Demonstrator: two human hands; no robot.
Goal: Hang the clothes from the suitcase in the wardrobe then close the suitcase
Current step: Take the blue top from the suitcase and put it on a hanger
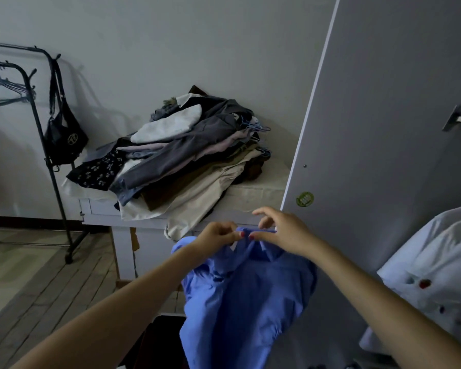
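Before wardrobe door (378, 129), both hands pinch blue shirt (248, 294) collar

The blue shirt (246, 294) is showing as soft, matt woven cloth, creasing where it hangs. The heap of clothes (181, 155) is lying as mixed matt fabrics, one dark piece printed. The garment rack (52, 145) is looking like dark painted metal, its bag (64, 137) slightly shiny. The wardrobe door (383, 129) is appearing smooth and matt; the floor (37, 275) is showing worn wooden boards.
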